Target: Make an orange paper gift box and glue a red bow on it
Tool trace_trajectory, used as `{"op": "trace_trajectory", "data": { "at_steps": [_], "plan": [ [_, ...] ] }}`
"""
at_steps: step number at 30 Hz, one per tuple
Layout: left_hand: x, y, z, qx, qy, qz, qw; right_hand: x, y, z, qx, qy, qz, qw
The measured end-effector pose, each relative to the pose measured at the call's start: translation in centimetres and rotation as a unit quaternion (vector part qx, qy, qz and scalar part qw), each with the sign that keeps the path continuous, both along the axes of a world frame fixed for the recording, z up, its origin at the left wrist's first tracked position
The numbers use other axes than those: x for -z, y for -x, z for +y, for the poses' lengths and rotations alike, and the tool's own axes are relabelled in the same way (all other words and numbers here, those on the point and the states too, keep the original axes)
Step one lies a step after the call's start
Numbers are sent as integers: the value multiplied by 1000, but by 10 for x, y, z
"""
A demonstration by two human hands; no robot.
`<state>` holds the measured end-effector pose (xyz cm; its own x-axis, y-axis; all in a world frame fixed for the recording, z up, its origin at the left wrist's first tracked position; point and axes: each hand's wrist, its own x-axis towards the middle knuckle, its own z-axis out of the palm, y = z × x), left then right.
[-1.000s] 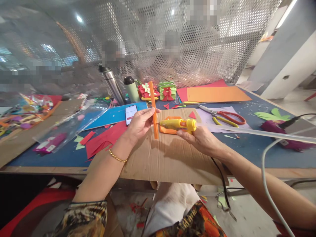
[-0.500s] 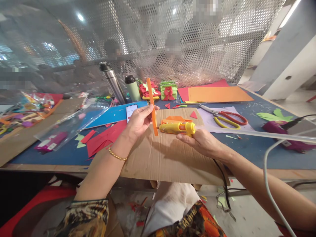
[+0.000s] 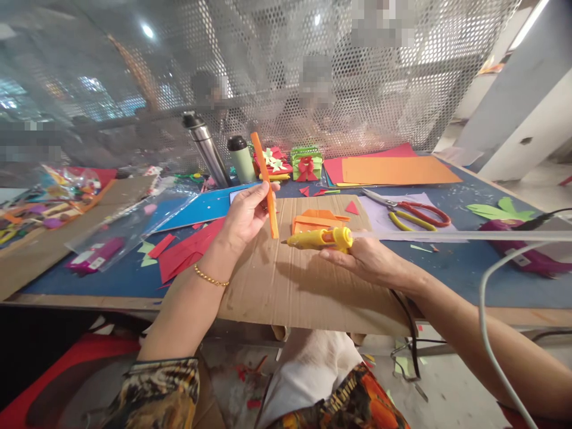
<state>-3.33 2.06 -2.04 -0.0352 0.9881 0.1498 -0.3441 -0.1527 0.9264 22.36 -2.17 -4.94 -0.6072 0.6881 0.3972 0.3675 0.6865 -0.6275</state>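
Note:
A long, narrow orange strip stands tilted in the pinch of my left hand. My right hand is wrapped round a yellow glue gun, whose nozzle points left, a little to the right of the strip's lower end and apart from it. A long clear glue stick sticks out from the gun's rear to the right. Beneath lies a brown cardboard sheet; on it, behind the gun, rests a folded orange paper piece, with a small red triangle near it.
Scissors lie on purple paper at the right, near a white cable. Orange sheets, a green box with a red bow and two bottles stand behind. Red paper and a plastic bag lie left.
The orange strip has tilted its top leftward, and its lower end has moved left from the gun's nozzle. My left hand has shifted slightly left and now covers more of the phone.

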Motion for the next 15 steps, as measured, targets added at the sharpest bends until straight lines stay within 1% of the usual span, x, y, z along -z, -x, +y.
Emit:
{"op": "trace_trajectory", "data": {
  "at_steps": [3, 5, 7, 9, 12, 13, 15],
  "plan": [
    [-3, 0, 0, -4, -7, -7, 1000, -3, -4, 2, 12, 7, 25, 1000],
    [-3, -1, 0, -2, -7, -10, 1000, -7, -8, 5, 36, 9, 54, 998],
    [-2, -2, 1, 1, -6, -9, 1000, -12, -16, 9, 76, 3, 79, 994],
    [0, -4, 1, 1, -3, -3, 1000, -20, -30, 14, 130, -9, 86, 988],
    [3, -6, 1, 2, 15, 20, 1000, -36, -62, 22, 226, -40, 46, 972],
    [5, -6, 0, 5, 24, 31, 999, -41, -75, 25, 262, -61, 20, 963],
    [7, -7, 0, 9, 42, 50, 998, -47, -100, 31, 335, -107, -69, 934]
  ]
}}
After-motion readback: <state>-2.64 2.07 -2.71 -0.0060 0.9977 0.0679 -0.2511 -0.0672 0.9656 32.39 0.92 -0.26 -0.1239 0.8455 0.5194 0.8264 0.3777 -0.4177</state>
